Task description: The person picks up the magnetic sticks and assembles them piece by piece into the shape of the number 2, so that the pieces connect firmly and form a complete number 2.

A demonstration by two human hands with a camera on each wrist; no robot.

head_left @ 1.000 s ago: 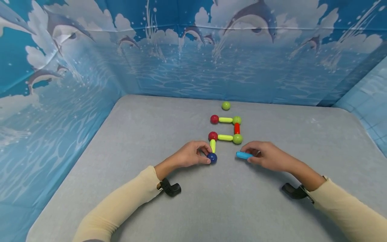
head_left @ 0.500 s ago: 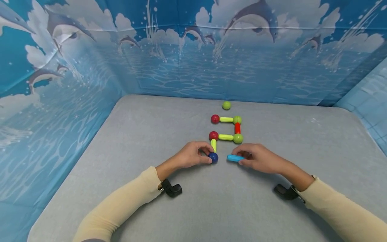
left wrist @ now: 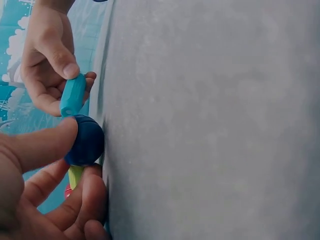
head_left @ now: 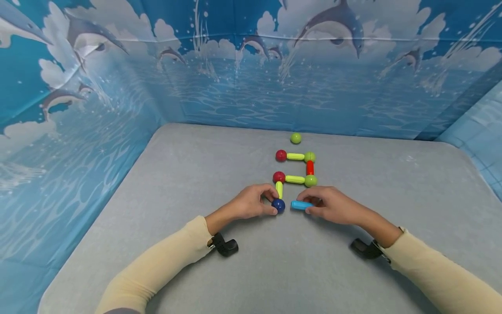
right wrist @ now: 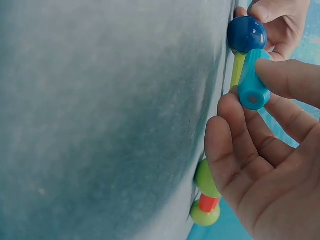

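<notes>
My left hand (head_left: pixel 254 201) pinches a dark blue ball (head_left: pixel 278 206) between thumb and fingers at the near end of a chain of balls and rods on the table. A yellow-green rod (head_left: pixel 279 190) joins this ball to a red ball (head_left: pixel 279 176). From there another yellow-green rod (head_left: pixel 295 179) runs right to a green ball (head_left: pixel 311 181). My right hand (head_left: pixel 333 205) grips a light blue rod (right wrist: pixel 254 82) by thumb and fingers, its free end pointing left at the blue ball with a small gap in the head view.
Beyond, a red rod (head_left: pixel 310 168) leads to a second green ball (head_left: pixel 310 157), then a yellow-green rod (head_left: pixel 296 156) and a red ball (head_left: pixel 281 155). One loose green ball (head_left: pixel 296 138) lies near the back edge of the grey table (head_left: pixel 219 148). A dolphin-printed curtain (head_left: pixel 251 96) hangs behind.
My right hand has moved left with the light blue rod, bringing its end close to the blue ball. My left hand keeps its hold on the ball almost unmoved.
</notes>
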